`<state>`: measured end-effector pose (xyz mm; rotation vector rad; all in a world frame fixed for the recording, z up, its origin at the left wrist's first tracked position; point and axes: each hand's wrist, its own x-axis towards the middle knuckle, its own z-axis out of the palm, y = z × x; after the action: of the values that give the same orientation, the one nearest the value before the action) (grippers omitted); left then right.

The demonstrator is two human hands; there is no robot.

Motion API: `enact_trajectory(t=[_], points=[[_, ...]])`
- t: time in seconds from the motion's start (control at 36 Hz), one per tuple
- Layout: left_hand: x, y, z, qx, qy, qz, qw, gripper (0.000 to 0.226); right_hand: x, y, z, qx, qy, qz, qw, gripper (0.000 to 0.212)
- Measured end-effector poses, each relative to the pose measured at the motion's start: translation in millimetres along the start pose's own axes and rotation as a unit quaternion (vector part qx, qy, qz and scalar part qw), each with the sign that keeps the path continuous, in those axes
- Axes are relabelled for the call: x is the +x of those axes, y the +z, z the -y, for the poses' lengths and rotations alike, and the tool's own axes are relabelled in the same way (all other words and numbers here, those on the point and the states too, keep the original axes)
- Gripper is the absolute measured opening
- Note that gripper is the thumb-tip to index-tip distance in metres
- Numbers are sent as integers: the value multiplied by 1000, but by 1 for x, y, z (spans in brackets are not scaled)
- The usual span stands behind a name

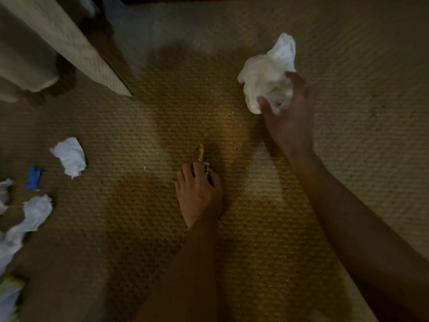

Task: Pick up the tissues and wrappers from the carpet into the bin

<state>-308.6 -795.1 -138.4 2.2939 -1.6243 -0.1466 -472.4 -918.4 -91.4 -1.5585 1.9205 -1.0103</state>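
Left hand (199,194) pinching yellow wrapper (201,152), right hand (287,117) gripping crumpled tissue (267,73)

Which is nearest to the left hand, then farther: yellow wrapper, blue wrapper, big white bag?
1. Yellow wrapper, in the left hand's fingers.
2. Big white bag, up right, at the right hand.
3. Blue wrapper, far left.

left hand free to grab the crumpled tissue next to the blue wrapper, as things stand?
Probably not yet. The left hand already pinches a yellow wrapper, so its fingers are occupied. The path itself looks free: only bare carpet lies between it and the crumpled tissue, beside the blue wrapper.
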Motion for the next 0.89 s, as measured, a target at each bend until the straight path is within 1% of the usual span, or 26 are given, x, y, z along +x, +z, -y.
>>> enact_trajectory(t=[0.06, 0.11, 0.25, 0.36, 0.42, 0.47, 0.56, 0.67, 0.75, 0.78, 0.83, 0.89], points=[[0, 0, 0, 0, 0, 0, 1000, 26, 10, 8, 0, -39, -14, 30, 999, 75], [0, 0, 0, -1, -3, -1, 1000, 23, 15, 13, -3, -64, -17, 46, 997, 73], [0, -1, -2, 1, 1, 2, 1000, 23, 15, 18, -16, -58, 4, 41, 997, 51], [0, -1, -1, 1, -5, 3, 1000, 21, 9, 12, -21, -96, -23, 54, 994, 30], [0, -1, 0, 2, -3, 0, 1000, 21, -1, 4, -19, -84, -22, 54, 995, 26], [0, 0, 0, 2, -3, -1, 1000, 22, -20, -9, -16, -82, -18, 54, 995, 25], [0, 0, 0, -1, -6, 2, 1000, 21, -64, -33, -14, -73, -11, 78, 994, 26], [0, 0, 0, -1, -2, -2, 1000, 22, -136, -64, -20, -48, 49, 171, 983, 24], [0, 0, -1, 4, 5, -8, 1000, 23, -189, -74, -26, -93, 22, 188, 978, 24], [0, -1, -1, 6, 5, -9, 1000, 24, -203, -75, -28, -102, 26, 189, 976, 26], [0, -1, -1, 8, 4, -10, 1000, 25, -225, -75, -31, -102, 52, 201, 973, 39], [0, 0, -1, 5, 0, -8, 1000, 24, -238, -72, -32, -88, 54, 208, 973, 47]])
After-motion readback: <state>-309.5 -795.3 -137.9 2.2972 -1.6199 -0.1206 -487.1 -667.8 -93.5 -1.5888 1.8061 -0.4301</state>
